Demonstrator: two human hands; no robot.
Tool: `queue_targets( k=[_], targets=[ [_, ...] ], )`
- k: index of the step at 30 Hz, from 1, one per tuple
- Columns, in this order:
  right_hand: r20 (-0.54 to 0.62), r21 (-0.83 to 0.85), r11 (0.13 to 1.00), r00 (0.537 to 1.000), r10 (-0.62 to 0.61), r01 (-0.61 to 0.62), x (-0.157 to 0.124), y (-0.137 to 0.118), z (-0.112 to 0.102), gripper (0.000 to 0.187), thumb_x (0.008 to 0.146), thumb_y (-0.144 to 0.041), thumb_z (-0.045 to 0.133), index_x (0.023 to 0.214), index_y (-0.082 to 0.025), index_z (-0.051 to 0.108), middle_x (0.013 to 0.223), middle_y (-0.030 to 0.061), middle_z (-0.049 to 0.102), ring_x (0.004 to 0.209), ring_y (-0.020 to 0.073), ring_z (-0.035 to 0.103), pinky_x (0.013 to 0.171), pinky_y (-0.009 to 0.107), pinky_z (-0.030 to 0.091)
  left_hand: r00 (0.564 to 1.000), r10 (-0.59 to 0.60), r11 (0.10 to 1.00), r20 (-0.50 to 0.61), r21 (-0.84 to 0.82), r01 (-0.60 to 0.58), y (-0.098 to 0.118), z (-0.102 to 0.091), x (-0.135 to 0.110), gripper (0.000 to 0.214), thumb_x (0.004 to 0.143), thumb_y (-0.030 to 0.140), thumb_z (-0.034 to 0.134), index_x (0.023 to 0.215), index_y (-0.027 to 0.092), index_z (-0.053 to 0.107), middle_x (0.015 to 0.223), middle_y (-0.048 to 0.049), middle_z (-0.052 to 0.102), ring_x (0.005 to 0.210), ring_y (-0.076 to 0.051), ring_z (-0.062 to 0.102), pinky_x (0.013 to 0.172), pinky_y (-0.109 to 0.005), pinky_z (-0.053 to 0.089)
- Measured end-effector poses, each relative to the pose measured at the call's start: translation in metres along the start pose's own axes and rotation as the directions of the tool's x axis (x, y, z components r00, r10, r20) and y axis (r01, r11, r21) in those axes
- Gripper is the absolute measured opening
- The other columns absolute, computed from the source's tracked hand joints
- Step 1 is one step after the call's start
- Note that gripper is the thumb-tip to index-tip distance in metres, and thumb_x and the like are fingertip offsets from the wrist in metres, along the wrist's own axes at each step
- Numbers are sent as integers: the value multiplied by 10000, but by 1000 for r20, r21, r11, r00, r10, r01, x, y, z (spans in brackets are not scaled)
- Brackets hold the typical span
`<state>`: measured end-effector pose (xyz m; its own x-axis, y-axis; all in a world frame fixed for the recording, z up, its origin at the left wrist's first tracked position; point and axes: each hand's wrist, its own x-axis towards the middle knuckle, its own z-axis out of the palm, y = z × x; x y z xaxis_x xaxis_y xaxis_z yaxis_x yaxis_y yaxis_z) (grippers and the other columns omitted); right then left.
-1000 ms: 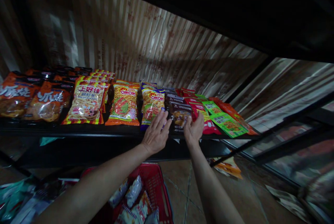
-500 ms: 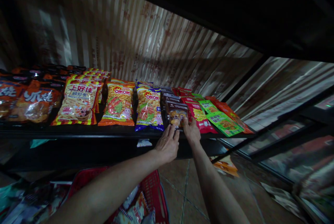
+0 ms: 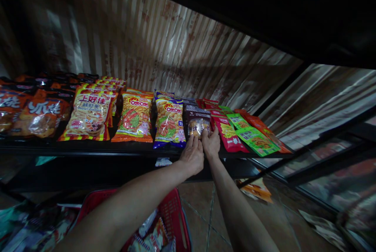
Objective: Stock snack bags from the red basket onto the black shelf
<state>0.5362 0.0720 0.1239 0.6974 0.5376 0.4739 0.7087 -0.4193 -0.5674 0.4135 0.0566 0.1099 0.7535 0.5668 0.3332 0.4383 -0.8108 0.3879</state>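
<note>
A dark brown snack bag (image 3: 198, 119) with a chequered top leans on the black shelf, facing me. My left hand (image 3: 192, 156) has its fingers pressed together at the bag's lower left edge. At the lower right corner, my right hand (image 3: 210, 144) pinches the same bag, fingers curled and thumb on the front. The bag's bottom edge is partly hidden by my fingers. To its left stands a blue and yellow snack bag (image 3: 169, 120). Just right of my right hand lies a red snack bag (image 3: 229, 132).
Orange-edged snack bags (image 3: 135, 116), prawn cracker bags (image 3: 89, 113) and black-orange bags (image 3: 42, 113) line the shelf (image 3: 117, 148) leftwards. Green packets (image 3: 257, 140) lie at right. Below are a red basket (image 3: 179, 209) holding packets and an orange packet (image 3: 257, 189) on the floor.
My right hand has moved slightly left and its fingers are more curled at the bag's corner. The brown bag now sits more upright, its front turned further towards me.
</note>
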Motion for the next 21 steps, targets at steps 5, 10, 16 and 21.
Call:
queue_targets(
  k=[5, 10, 16, 21],
  targets=[
    [-30, 14, 1000, 999, 11, -11, 5, 3, 5, 643, 847, -454, 364, 1372, -84, 335, 1116, 211, 595, 1066, 339, 541, 866, 445, 409, 999, 10, 1000, 35, 26, -11, -1, 1, 1, 614, 782, 192, 400, 1334, -64, 312, 1472, -259, 235, 1396, -332, 102, 1114, -496, 185],
    [56, -15, 999, 998, -40, 41, 20, 11, 1, 558, 862, -413, 352, 1326, -119, 450, 1151, 197, 587, 1103, 327, 525, 918, 453, 395, 999, 42, 997, -11, 58, -41, 0, -1, -3, 601, 787, 208, 441, 1327, -41, 357, 1463, -253, 265, 1390, -367, 81, 1112, -513, 175],
    [-9, -65, 979, 981, -195, 194, 24, 16, 6, 534, 875, -349, 317, 1356, -140, 416, 1286, 166, 512, 1196, 283, 463, 990, 434, 363, 995, 80, 984, -52, 163, -71, -1, 1, -3, 557, 879, 306, 361, 1335, -14, 384, 1437, -251, 320, 1370, -378, 172, 1109, -547, 115],
    [75, -121, 957, 964, -256, 264, 16, 12, 10, 551, 903, -439, 292, 1394, -197, 361, 1430, 126, 381, 1295, 277, 367, 1028, 443, 333, 986, 158, 956, -58, 258, -138, -10, 9, -3, 553, 896, 326, 343, 1313, -29, 417, 1413, -248, 365, 1357, -342, 244, 1123, -478, 139]
  ],
)
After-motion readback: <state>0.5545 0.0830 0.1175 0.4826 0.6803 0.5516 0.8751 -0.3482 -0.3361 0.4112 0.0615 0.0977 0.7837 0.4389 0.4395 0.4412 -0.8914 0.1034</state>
